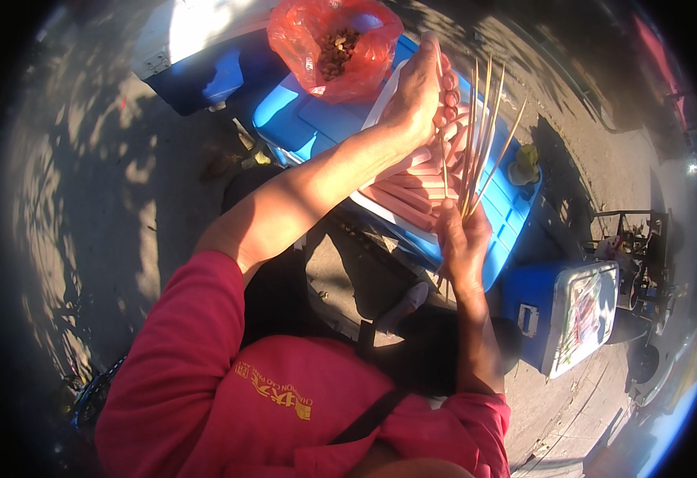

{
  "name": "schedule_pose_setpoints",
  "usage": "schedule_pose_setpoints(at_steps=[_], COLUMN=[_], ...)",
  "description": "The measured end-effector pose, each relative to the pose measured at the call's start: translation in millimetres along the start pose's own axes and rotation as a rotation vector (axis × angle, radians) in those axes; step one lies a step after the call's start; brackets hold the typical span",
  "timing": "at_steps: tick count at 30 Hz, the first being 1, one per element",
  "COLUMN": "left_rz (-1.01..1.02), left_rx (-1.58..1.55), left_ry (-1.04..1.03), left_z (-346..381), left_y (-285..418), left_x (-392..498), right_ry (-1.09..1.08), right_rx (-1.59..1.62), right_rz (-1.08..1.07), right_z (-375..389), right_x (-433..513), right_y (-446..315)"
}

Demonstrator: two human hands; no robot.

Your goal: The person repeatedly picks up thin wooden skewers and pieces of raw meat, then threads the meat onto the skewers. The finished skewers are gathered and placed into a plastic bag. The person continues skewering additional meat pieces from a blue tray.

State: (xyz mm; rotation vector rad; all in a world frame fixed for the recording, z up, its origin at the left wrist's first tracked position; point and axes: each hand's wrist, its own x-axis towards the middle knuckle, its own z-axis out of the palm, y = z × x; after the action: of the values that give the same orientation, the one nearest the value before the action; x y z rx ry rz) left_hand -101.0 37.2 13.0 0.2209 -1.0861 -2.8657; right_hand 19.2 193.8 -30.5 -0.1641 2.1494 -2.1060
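Note:
Several thin wooden skewers (484, 134) fan upward from my right hand (463, 236), which grips them near their lower ends. One skewer (444, 164) in this hand points up to a row of small reddish-brown pieces (450, 89). My left hand (417, 92) is at that row, its palm and fingers against the pieces; how firmly it holds them is partly hidden. Below both hands lies a white tray (393, 212) filled with pink sausage sticks (411, 185). The tray rests on a blue plastic lid (507, 209).
A red plastic bag (378, 66) holding small brown pieces (337, 54) stands behind the tray. A crumpled yellowish item (524, 164) sits at the lid's right edge. A blue cooler with a white lid (587, 316) is at right; another blue and white box (205, 71) stands upper left.

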Motion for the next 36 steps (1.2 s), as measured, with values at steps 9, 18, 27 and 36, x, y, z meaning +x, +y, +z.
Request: schedule_pose_setpoints(at_steps=[9, 18, 27, 36], left_rz=[0.008, -0.008, 0.050, 0.002], left_rx=[-0.008, -0.127, -0.146, -0.352], left_ry=[-0.042, -0.009, -0.017, -0.214], left_z=[-3.1, -2.3, -13.0, -12.2], left_y=[-18.3, -13.0, -15.9, -30.9], left_x=[-7.3, 0.8, 9.2, -11.5], right_ry=[-0.010, 0.017, -0.044, -0.007], right_rx=[0.032, 0.017, -0.112, -0.213], right_rz=[-0.037, 0.034, 0.030, 0.016], right_z=[1.4, -1.1, -11.7, -10.8], right_x=[5.3, 6.8, -6.4, -1.7], right_y=[-1.5, -6.7, 0.4, -4.2])
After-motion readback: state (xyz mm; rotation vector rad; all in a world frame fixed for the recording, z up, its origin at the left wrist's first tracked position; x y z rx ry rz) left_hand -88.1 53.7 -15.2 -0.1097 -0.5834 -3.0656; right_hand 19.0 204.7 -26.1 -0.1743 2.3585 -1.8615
